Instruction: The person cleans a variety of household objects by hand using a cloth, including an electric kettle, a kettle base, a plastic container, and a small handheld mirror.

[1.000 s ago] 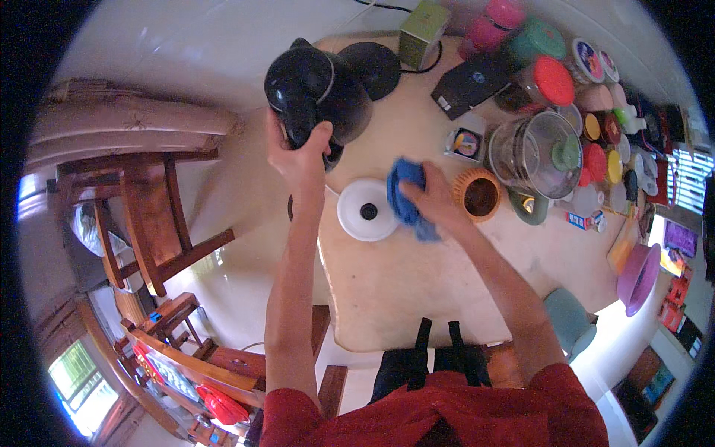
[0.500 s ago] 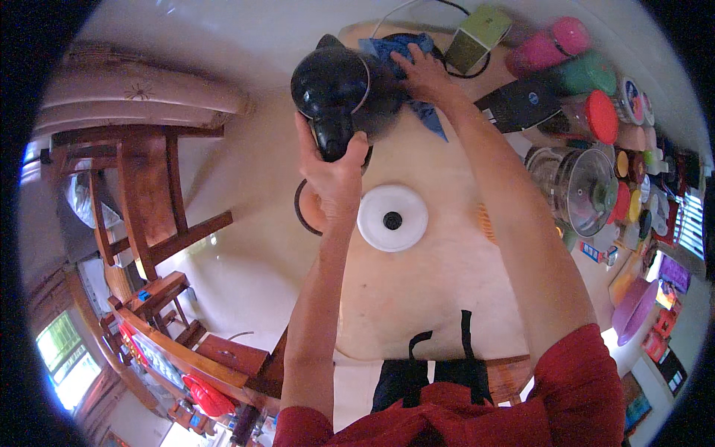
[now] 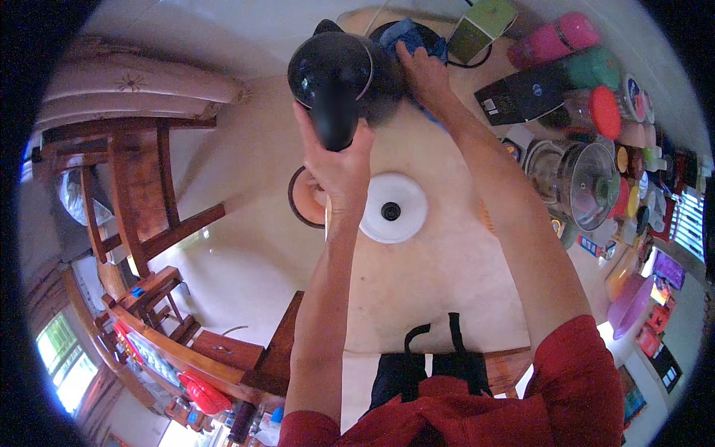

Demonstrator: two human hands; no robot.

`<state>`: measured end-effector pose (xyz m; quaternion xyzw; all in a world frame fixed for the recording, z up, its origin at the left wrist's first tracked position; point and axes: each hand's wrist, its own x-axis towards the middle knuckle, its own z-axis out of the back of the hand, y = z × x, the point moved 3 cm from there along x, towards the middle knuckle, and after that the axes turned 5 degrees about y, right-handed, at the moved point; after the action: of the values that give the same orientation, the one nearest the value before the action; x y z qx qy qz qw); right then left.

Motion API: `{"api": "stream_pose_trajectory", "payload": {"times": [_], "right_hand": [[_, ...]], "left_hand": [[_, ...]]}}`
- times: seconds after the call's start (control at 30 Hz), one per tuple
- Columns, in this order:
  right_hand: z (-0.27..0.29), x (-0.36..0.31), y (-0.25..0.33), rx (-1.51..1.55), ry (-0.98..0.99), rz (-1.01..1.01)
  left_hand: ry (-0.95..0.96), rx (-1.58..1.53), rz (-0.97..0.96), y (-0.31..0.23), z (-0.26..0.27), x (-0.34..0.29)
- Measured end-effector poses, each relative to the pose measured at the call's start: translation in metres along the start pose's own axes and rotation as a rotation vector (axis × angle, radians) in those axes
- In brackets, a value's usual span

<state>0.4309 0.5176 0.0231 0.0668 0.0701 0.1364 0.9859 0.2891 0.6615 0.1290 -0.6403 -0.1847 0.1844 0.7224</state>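
My left hand [image 3: 333, 160] grips a black kettle [image 3: 328, 63] by its handle, the spout pointing away from me. The kettle is held over the far part of the table. To its right, my right hand [image 3: 430, 78] presses a blue cloth [image 3: 408, 39] onto a round black base [image 3: 428, 33], fingers bent over the cloth. Part of the cloth hangs below that hand. Nearer to me, a white disc [image 3: 406, 223] with a black knob in its centre lies on the table [image 3: 424, 298]. My left wrist partly hides an orange-brown round thing with a dark rim [image 3: 304, 197].
Right of the base stand a green box [image 3: 482, 31], a pink bottle [image 3: 555, 41], a black box [image 3: 514, 100], a red-lidded jar [image 3: 605, 112] and a clear lidded container [image 3: 588, 186]. Wooden furniture [image 3: 138, 194] stands on the left, beyond the table's edge.
The blue cloth has shifted and bunched up under my right hand, uncovering more of the black base. My left hand still holds the kettle, which has moved slightly away from me.
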Motion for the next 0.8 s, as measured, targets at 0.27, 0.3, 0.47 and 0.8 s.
{"api": "stream_pose_trajectory", "payload": {"times": [0.27, 0.3, 0.47, 0.8], "right_hand": [[-0.006, -0.038, -0.011, 0.081, 0.297, 0.236], [-0.001, -0.036, -0.012, 0.080, 0.297, 0.237], [0.023, -0.007, -0.020, -0.004, -0.232, 0.105], [-0.001, 0.017, -0.045, -0.101, 0.129, 0.137]], "left_hand": [[0.002, 0.000, 0.061, -0.003, 0.000, 0.003], [0.001, -0.001, 0.061, 0.000, 0.000, 0.003], [-0.021, 0.119, -0.160, 0.004, 0.000, 0.003], [-0.023, 0.155, -0.032, -0.007, -0.002, -0.005]]}}
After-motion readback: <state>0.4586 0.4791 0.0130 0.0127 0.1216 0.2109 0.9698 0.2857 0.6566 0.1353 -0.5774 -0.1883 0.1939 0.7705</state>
